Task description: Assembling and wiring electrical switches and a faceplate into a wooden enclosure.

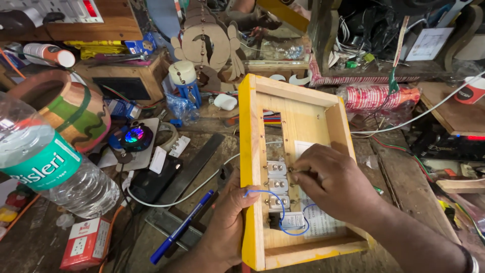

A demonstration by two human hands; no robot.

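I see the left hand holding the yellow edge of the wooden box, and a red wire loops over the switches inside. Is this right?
Not quite. In the head view the left hand does hold the yellow edge of the wooden box, but the wire looping over the switches is blue, not red.

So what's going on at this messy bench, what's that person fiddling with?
A person is working inside an open wooden box with a yellow-painted edge. The left hand grips the box's yellow side to steady it, while the right hand pinches at a row of small white switch parts mounted inside. A thin blue wire loops from those parts. Around the box lie a blue pen, a plastic water bottle and a white cable.
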